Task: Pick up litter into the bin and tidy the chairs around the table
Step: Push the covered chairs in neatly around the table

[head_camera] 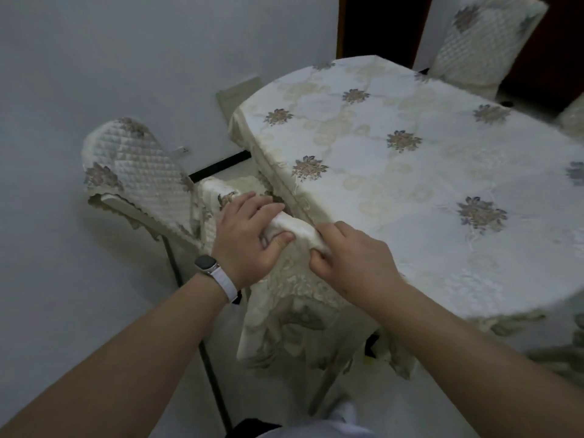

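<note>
Left of hands: quilted-cover chair (136,172), tilted | Left hand (249,232): curled round the padded top edge of nearer chair back (297,229), probably through its loose cover | Right hand (350,257): pinching same edge | Right of hands: clothed table (410,153) | Handling: cover soft, may slip; grip the stiff rail beneath.

Tablecloth (410,172) at right: woven cloth with soft sheen, embroidered flowers. Draped chair cover (300,311) in centre: similar smooth cloth, lace-like at the hem. Quilted chair cover (139,172) at left: padded, matt. Chair leg (211,368) below: dark, thin metal. Wall (94,58) upper left: matt.
</note>
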Tool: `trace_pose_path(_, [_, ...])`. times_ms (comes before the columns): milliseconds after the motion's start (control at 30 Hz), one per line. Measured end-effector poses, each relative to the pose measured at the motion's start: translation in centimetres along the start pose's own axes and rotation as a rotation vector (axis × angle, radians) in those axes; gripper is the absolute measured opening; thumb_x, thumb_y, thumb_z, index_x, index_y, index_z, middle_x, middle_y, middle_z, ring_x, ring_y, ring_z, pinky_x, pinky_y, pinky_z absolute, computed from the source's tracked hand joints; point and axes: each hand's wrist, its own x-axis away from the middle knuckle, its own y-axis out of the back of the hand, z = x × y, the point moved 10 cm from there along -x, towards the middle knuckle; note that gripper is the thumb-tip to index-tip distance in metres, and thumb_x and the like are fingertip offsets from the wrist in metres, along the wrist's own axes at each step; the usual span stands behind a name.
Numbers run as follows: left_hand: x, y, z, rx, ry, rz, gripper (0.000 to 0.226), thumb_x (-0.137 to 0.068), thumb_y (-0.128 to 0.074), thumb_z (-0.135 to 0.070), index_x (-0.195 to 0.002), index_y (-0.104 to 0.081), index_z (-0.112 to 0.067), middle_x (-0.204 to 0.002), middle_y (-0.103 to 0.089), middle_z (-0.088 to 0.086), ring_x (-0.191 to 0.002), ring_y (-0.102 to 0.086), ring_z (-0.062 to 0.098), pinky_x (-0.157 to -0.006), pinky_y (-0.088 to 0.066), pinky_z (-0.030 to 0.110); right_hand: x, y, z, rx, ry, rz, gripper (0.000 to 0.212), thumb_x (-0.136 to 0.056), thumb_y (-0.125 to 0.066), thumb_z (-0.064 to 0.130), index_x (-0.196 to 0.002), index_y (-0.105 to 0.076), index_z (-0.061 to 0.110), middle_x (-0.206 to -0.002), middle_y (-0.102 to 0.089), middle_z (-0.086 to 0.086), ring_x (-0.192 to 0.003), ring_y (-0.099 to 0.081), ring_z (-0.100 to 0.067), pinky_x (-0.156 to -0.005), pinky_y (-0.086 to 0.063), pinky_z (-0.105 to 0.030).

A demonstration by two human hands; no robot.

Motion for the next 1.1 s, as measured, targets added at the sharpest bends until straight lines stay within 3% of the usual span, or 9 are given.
trace_pose_path(233, [-4.3, -2.0, 0.5, 0.064, -0.078, 0.026, 0.043, -0.091, -0.050, -0.049, -0.111, -0.071, -0.017, -0.115, -0.067, 0.002, -0.113, -0.059, 0.030, -0.101, -0.031, 0.066, -2.0, 0.4, -3.0, 0.070, -0.079, -0.058, 0.036, -0.077, -0.047, 0.040, -0.101, -0.064, 0.019, -0.078, -0.057, 0.002, -0.060, -0.056, -0.026, -0.044, -0.029, -0.024])
trace_pose_path(533, [-7.6, -3.4, 3.0, 0.128, -0.290, 0.072, 0.041, -0.089, -0.052, -0.038, -0.109, -0.072, -0.010, -0.109, -0.068, 0.005, -0.102, -0.061, 0.029, -0.111, -0.025, 0.057, -3.3, 0.4, -4.7, 0.094, -0.100, -0.121, 0.035, -0.075, -0.052, 0.038, -0.099, -0.067, 0.018, -0.074, -0.057, 0.000, -0.060, -0.056, -0.025, -0.041, -0.036, -0.025])
trace_pose_path(700, [-9.2, -4.7, 5.8, 0.120, -0.330, 0.015, 0.043, -0.085, -0.056, -0.048, -0.114, -0.064, -0.017, -0.104, -0.067, 0.009, -0.097, -0.060, 0.031, -0.098, -0.038, 0.061, -4.1, 0.2, -5.9, 0.148, -0.207, -0.087, 0.035, -0.074, -0.052, 0.036, -0.098, -0.067, 0.016, -0.075, -0.059, -0.002, -0.064, -0.056, -0.026, -0.042, -0.044, -0.029])
trace_pose_path(800, [-9.9, -5.1, 6.0, 0.169, -0.386, -0.035, 0.043, -0.091, -0.053, -0.055, -0.114, -0.063, -0.019, -0.100, -0.068, 0.010, -0.093, -0.061, 0.032, -0.089, -0.043, 0.054, -4.4, 0.2, -6.2, 0.157, -0.287, -0.069, 0.036, -0.075, -0.051, 0.037, -0.101, -0.065, 0.017, -0.079, -0.059, -0.002, -0.068, -0.056, -0.026, -0.046, -0.045, -0.030])
trace_pose_path(933, [-9.8, -4.7, 6.0, 0.209, -0.416, -0.105, 0.047, -0.093, -0.051, -0.059, -0.109, -0.070, -0.019, -0.098, -0.069, 0.006, -0.090, -0.060, 0.030, -0.086, -0.040, 0.046, -3.9, 0.1, -6.0, 0.166, -0.373, -0.037, 0.042, -0.079, -0.050, 0.048, -0.107, -0.063, 0.019, -0.084, -0.060, 0.000, -0.074, -0.056, -0.023, -0.053, -0.041, -0.027])
trace_pose_path(1100, [-9.4, -4.8, 6.7, 0.251, -0.427, -0.112, 0.045, -0.092, -0.051, -0.060, -0.109, -0.069, -0.023, -0.099, -0.069, 0.004, -0.093, -0.059, 0.028, -0.088, -0.037, 0.047, -3.1, -0.3, -4.8, 0.177, -0.460, -0.056, 0.048, -0.079, -0.049, 0.054, -0.107, -0.063, 0.017, -0.084, -0.058, -0.002, -0.075, -0.055, -0.025, -0.055, -0.039, -0.028])
